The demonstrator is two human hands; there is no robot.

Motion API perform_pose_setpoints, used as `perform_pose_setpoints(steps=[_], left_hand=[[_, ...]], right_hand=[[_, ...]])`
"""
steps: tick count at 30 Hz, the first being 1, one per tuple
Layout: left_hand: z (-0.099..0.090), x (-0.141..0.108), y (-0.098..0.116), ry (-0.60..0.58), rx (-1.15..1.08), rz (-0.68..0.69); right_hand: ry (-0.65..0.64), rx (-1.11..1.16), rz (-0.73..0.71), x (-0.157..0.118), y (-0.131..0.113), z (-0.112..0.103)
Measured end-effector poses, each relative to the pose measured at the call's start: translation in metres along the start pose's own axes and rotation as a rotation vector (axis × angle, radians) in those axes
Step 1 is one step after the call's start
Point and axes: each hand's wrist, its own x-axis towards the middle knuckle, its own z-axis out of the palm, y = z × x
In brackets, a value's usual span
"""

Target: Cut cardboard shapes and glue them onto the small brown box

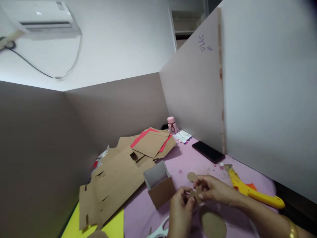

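Note:
My left hand (182, 206) pinches a small brown cardboard piece (192, 194) between thumb and fingers. Close against it, my right hand (210, 190) holds another small cardboard piece (198, 195), seen nearly edge-on. A small cardboard disc (191, 177) lies just beyond the fingers, and a larger cardboard disc (213, 224) is below my right wrist. Left of my hands stands an open cardboard box (162, 191) with a grey inside. White-handled scissors (162, 229) lie partly hidden beside my left hand.
Large cut cardboard sheets (116, 178) cover the left side over yellow paper (115, 226). Markers (182, 136) and a pink bottle (171, 125) stand or lie at the back. A black phone (208, 151) and yellow-handled tool (257, 195) are on the right, near grey partitions (195, 89).

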Motion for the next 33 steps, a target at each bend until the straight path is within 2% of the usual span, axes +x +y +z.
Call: perform_pose_setpoints(steps=[2, 4, 8, 11, 15, 19, 27, 33], left_hand=[[-0.021, -0.007, 0.01, 0.066, 0.007, 0.086], [-0.051, -0.014, 0.024, 0.154, 0.039, 0.204], [-0.108, -0.011, 0.046, 0.345, 0.172, 0.218], [-0.129, -0.001, 0.045, 0.332, 0.318, 0.184], [-0.13, 0.005, 0.03, 0.23, 0.369, 0.211], [-0.123, 0.003, 0.02, 0.19, 0.387, 0.22], [-0.123, 0.001, 0.012, 0.163, 0.345, 0.202], [-0.122, -0.001, 0.014, 0.211, 0.321, 0.212]], right_hand=[[0.006, 0.029, -0.065, -0.001, -0.015, 0.0], [0.048, 0.035, -0.13, 0.003, -0.033, 0.001], [0.143, -0.017, -0.27, 0.026, -0.067, 0.016], [0.161, -0.097, -0.349, 0.048, -0.081, 0.034], [0.139, -0.283, -0.408, 0.065, -0.084, 0.047], [0.097, -0.424, -0.414, 0.066, -0.08, 0.046], [0.059, -0.489, -0.419, 0.065, -0.077, 0.042], [0.074, -0.492, -0.432, 0.064, -0.075, 0.041]])
